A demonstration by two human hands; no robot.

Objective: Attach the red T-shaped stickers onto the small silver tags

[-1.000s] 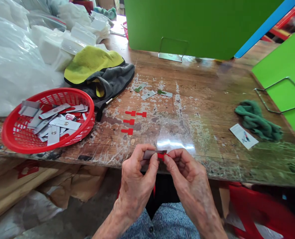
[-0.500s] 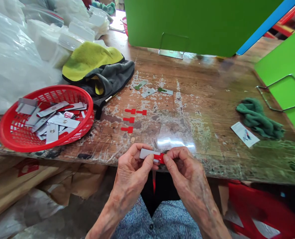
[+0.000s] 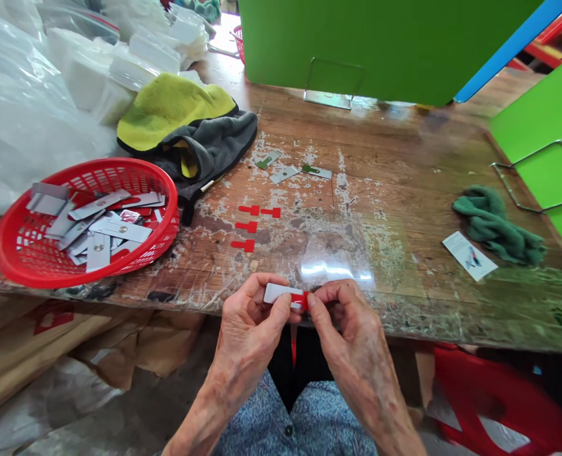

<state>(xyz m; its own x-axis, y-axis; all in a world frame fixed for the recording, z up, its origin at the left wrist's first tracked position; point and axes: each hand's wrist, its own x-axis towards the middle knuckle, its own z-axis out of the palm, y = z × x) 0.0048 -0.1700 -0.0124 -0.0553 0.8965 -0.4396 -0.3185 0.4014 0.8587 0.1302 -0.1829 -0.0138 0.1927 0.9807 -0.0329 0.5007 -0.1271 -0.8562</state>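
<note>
Between the thumb and fingers of my left hand is a flat grey plate, held level just over the table's front edge. My right hand pinches a red T-shaped tab at the plate's right end; the tab's narrow part lies along the plate. My fingertips hide some of both pieces. Beyond my hands, several loose red tabs lie on the worn wooden table. Farther back are grey plates, two of them with dark green tabs.
To the left, a red basket holds several grey plates and red pieces. Behind it are a yellow-and-grey cloth and plastic bags. A green cloth and a printed card lie right. Green panels stand behind.
The red tab and my right fingertips have shifted slightly left, closer to my left thumb. The plate has tilted a little and looks brighter. Both hands keep their grip.
</note>
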